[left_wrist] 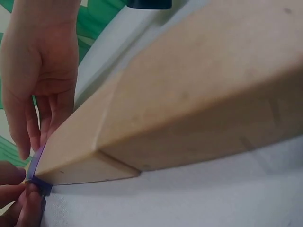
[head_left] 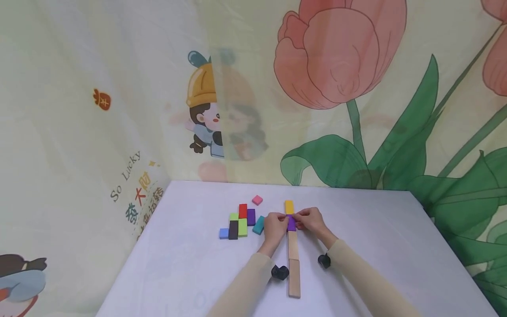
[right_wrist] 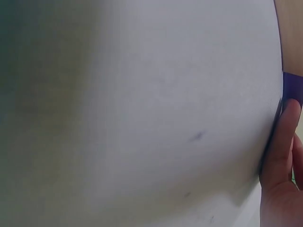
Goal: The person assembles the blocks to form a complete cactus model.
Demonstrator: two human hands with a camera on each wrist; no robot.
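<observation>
A purple block (head_left: 291, 223) lies in a straight row of blocks, between a yellow block (head_left: 289, 207) and a wooden block (head_left: 293, 245). My left hand (head_left: 276, 227) pinches the purple block at its left edge. From the other side, my right hand (head_left: 312, 221) grips its right edge with thumb and fingers. A second wooden block (head_left: 294, 278) extends the row towards me. The left wrist view shows fingers of both hands meeting at the purple block (left_wrist: 37, 163), which abuts the wood. Only the purple block's end (right_wrist: 293, 87) and part of the right hand appear in the right wrist view.
Left of the row lie a teal block (head_left: 259, 225), a dark purple block (head_left: 251, 217), a red block (head_left: 243, 211), a black block (head_left: 233, 230), green blocks (head_left: 242, 228) and a blue block (head_left: 224, 234). A pink block (head_left: 257, 200) sits farther back on the white table (head_left: 178, 264).
</observation>
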